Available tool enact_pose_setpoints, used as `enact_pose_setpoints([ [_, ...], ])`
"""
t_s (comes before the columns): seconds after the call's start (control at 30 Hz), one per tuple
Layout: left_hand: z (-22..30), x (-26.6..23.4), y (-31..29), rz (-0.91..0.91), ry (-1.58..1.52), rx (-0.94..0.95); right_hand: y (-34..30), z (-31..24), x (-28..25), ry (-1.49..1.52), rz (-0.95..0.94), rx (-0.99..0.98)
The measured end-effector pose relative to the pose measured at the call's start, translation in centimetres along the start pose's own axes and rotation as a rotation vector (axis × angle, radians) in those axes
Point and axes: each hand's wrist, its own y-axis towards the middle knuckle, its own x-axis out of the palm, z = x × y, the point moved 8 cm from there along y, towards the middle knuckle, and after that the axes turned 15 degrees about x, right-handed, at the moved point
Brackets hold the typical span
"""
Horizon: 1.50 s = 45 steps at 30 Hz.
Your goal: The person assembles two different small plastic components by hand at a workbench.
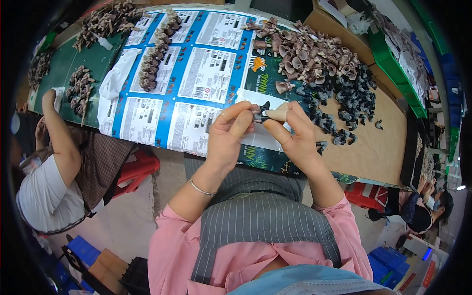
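Observation:
My left hand [227, 133] pinches a small brownish-pink plastic part [255, 108]. Against it my right hand [298, 133] grips a small black-and-grey figure piece [264, 106] between thumb and forefinger; the two parts meet, though whether they are joined is hidden by the fingers. A pale cover wraps a right fingertip. Below the hands lies a white sheet [250, 96]. Beyond the right hand spreads a heap of black-and-grey pieces [339, 101], and behind it a heap of brown hollow, flared pieces [309, 56].
Printed card sheets [199, 73] cover the table, with a row of small brown figures [156, 56] on them. A white cloth [117, 83] lies to the left. More brown pieces [81, 88] sit near a co-worker's arm [64, 132]. A green bin [398, 73] stands at right.

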Motion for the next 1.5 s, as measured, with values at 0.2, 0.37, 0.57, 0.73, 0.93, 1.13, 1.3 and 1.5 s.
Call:
enact_pose_setpoints([
  [0.2, 0.1, -1.9, 0.4, 0.138, -0.073, -0.038, -0.2, -2.0, 2.3, -0.124, 0.049, -0.166],
  [0.37, 2.7, -3.0, 1.3, 0.118, -0.068, -0.037, 0.6, -2.9, 3.9, -0.050, 0.053, -0.189],
  [0.57, 6.5, -3.3, 2.0, -0.012, 0.469, 0.405, 0.5, -3.6, 7.6, -0.433, 0.053, -0.358],
  [0.73, 6.6, -4.2, 2.0, -0.076, 0.848, 0.416, 0.2, -3.4, 9.6, -0.625, -0.010, -0.366],
  [0.93, 5.2, -4.1, 1.8, -0.054, 0.633, 0.332, -0.4, -2.3, 7.9, -0.429, -0.078, -0.334],
  [1.13, 5.9, -4.5, 2.3, -0.094, 0.794, 0.317, -0.4, -2.5, 6.2, -0.130, -0.042, -0.288],
  [1.3, 6.1, -0.1, 2.0, -0.491, 1.252, 0.459, 1.8, -3.3, 4.1, -0.147, 0.026, -0.231],
  [1.5, 4.6, -2.0, 1.0, -0.446, 1.289, 0.473, 2.0, -2.3, 5.9, -0.110, -0.020, -0.331],
])
